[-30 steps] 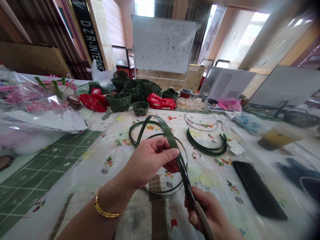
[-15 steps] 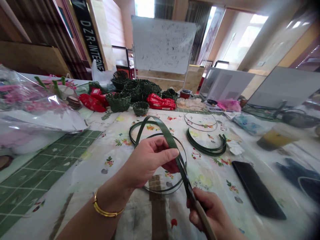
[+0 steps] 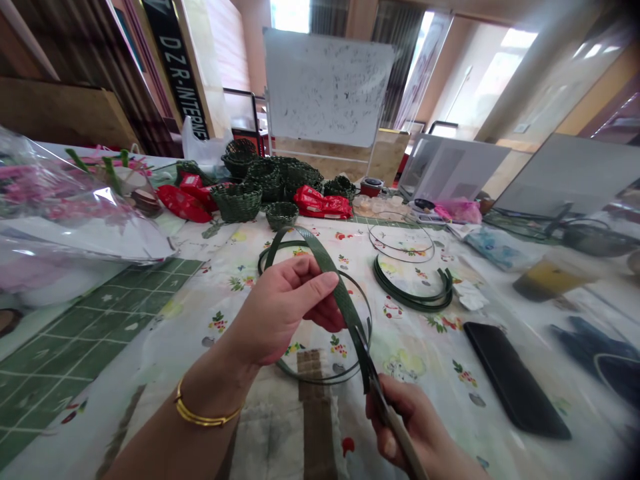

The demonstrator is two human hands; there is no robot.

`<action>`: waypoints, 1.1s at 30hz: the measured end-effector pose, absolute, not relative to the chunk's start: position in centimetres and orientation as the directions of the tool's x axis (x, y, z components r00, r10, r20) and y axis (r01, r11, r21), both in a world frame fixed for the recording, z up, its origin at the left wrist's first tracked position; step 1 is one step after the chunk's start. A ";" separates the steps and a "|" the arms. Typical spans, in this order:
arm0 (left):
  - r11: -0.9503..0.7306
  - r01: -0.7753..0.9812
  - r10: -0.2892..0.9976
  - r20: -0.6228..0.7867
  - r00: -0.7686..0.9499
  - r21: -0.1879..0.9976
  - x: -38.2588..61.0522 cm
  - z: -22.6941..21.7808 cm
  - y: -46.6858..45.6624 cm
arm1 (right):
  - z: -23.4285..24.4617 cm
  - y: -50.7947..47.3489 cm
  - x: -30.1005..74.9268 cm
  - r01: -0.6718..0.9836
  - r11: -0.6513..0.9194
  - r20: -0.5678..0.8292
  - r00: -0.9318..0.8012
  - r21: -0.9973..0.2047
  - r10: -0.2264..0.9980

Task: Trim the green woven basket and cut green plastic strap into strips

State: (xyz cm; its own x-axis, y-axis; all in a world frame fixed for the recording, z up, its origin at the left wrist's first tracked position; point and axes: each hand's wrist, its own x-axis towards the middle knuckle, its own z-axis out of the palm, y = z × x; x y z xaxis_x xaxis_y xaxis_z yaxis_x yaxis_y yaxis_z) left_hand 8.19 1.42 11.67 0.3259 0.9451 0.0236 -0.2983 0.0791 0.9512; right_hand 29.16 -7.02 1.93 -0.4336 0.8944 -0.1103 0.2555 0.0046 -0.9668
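My left hand (image 3: 285, 307) pinches a flat dark green strap (image 3: 330, 270) that arches up from the table and runs down toward me. Lower right, my right hand (image 3: 413, 427) grips a pair of scissors (image 3: 380, 393) whose dark blades meet the strap's near end just below my left fingers. A gold bangle (image 3: 200, 417) circles my left wrist. Under my hands, coils of the same green strap (image 3: 320, 370) lie on the flowered tablecloth (image 3: 225, 320).
More green strap coils (image 3: 415, 293) and thin wire hoops (image 3: 400, 240) lie to the right. Several small woven green baskets (image 3: 265, 183) and red packets (image 3: 320, 203) sit at the back. A black phone (image 3: 515, 380) lies right; wrapped pink flowers (image 3: 65, 207) fill the left.
My left hand has slid up and left along the strap, away from the scissors. The strap's arch has shifted slightly left. My right hand has stayed almost in place.
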 end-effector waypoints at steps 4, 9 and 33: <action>0.081 -0.308 0.944 0.026 0.329 0.948 8.5 11.5 1.6 | 1.6 -6.9 29.3 0.252 0.034 -0.080 -0.430 -0.967 0.899; 0.008 -0.282 0.946 0.084 0.312 0.959 8.4 11.8 1.3 | 1.6 -6.6 29.2 0.315 0.095 -0.035 -0.385 -0.944 0.922; 0.057 -0.265 0.936 0.041 0.349 0.962 9.0 11.5 0.9 | 2.7 -7.2 29.0 0.207 0.027 -0.067 -0.432 -0.978 0.900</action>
State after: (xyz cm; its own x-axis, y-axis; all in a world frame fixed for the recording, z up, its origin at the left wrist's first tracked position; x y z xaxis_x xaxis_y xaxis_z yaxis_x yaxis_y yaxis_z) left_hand 9.01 0.95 11.54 0.3492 0.9362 0.0406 -0.2653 0.0572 0.9625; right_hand 28.98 -7.17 2.65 -0.4316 0.8996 -0.0668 0.2071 0.0267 -0.9780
